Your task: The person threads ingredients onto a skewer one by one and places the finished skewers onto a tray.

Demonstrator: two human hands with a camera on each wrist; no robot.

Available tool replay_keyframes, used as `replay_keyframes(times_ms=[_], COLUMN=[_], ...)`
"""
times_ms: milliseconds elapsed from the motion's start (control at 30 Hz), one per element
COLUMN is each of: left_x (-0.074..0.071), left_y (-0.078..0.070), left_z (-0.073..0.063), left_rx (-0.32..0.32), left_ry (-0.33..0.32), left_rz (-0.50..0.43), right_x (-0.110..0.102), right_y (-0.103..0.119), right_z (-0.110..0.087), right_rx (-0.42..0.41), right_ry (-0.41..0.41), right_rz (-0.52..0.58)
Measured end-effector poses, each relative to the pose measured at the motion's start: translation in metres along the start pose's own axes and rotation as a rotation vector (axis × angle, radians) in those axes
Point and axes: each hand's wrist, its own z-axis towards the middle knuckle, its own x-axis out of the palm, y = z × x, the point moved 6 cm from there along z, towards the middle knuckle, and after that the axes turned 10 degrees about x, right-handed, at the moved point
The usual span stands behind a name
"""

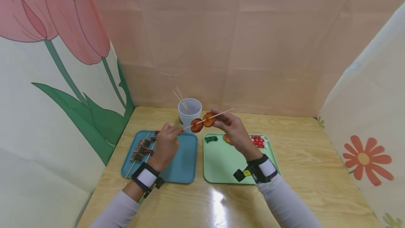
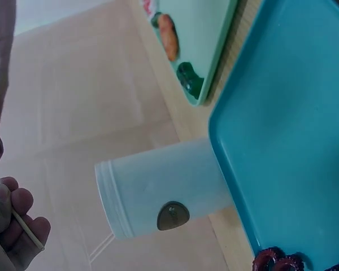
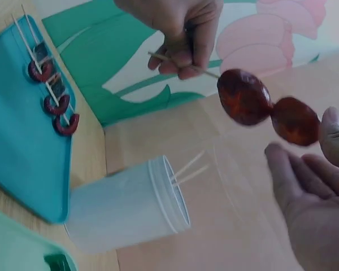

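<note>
while the left hand (image 1: 167, 147) pinches one thin skewer (image 1: 187, 127) near its end, two round reddish pieces (image 3: 243, 97) sit on that skewer side by side, touching, raised in the air above the table (image 1: 300, 157). a short bit of the stick pokes out past the left fingers, and its other end shows beyond the second piece. the right hand (image 1: 234, 131) is at that second piece, its thumb against the outer edge, its fingers loosely extended and spread rather than wrapped round anything.

behind the hands stands one pale cup (image 2: 152, 180) with one dark patch on its side and two bare sticks (image 3: 189, 166) leaning in it.

two trays lie on the table, well within reach. the blue tray (image 1: 186, 157), at the left, carries two filled skewers: one with three dark blocks (image 1: 139, 149), the other with three red curled pieces (image 1: 148, 152). the green tray (image 1: 221, 164), at the right, has one dark green piece (image 1: 211, 138), orange food (image 1: 226, 139) partly hidden by the right hand, and a cluster of red and white pieces (image 1: 258, 141) too bunched up to count. each wrist wears one black band (image 1: 147, 178), two in all.
</note>
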Motion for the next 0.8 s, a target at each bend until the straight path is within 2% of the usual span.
replay_keyframes(times_ms=[133,333,433,600,733,800], left_x=[-0.003,-0.008,-0.010,-0.011,-0.011,-0.011], left_y=[0.005,0.013,0.018,0.024,0.026,0.027], left_z=[-0.003,-0.009,-0.012,-0.016,-0.017,-0.018], left_rx=[0.000,-0.017,-0.037,-0.064,-0.067,-0.064], left_ry=[-0.015,-0.021,-0.022,-0.006,0.001,-0.002], left_rz=[0.005,0.015,0.015,0.039,0.054,0.066], right_x=[-0.013,-0.044,-0.060,-0.080,-0.087,-0.088], right_y=[-0.015,-0.061,-0.084,-0.112,-0.131,-0.140], right_z=[-0.007,-0.039,-0.058,-0.084,-0.095,-0.099], right_rx=[0.098,0.286,0.369,0.458,0.508,0.506], right_ry=[-0.063,-0.059,-0.047,-0.015,0.029,0.034], right_rz=[-0.222,-0.748,-0.953,-1.118,-1.154,-1.168])
